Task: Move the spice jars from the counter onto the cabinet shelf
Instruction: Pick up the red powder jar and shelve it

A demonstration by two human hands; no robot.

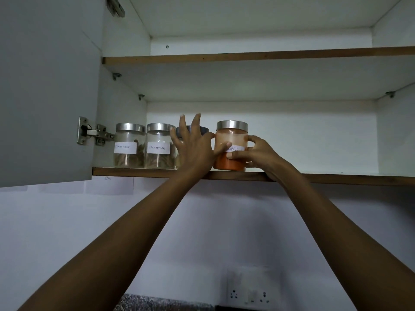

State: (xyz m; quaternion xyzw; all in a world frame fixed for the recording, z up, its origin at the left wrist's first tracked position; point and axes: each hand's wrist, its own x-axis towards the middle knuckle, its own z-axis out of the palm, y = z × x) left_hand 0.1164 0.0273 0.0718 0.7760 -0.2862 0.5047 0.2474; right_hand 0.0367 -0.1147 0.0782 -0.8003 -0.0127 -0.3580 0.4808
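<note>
Several glass spice jars with silver lids stand in a row on the lower cabinet shelf (139, 171). Two at the left, one (129, 145) and the other (160, 146), hold brown sticks and carry white labels. A third jar (203, 130) is mostly hidden behind my left hand (193, 149). The rightmost jar (231, 140) holds orange-red powder and rests on the shelf. My right hand (256, 153) grips its right side. My left hand has its fingers spread, with the thumb and a fingertip touching the jar's left side.
The grey cabinet door (47, 90) hangs open at the left on a metal hinge (94, 133). An upper shelf (247, 56) sits above. The shelf to the right of the jars is bare. A wall socket (249, 295) and a speckled counter edge (161, 303) lie below.
</note>
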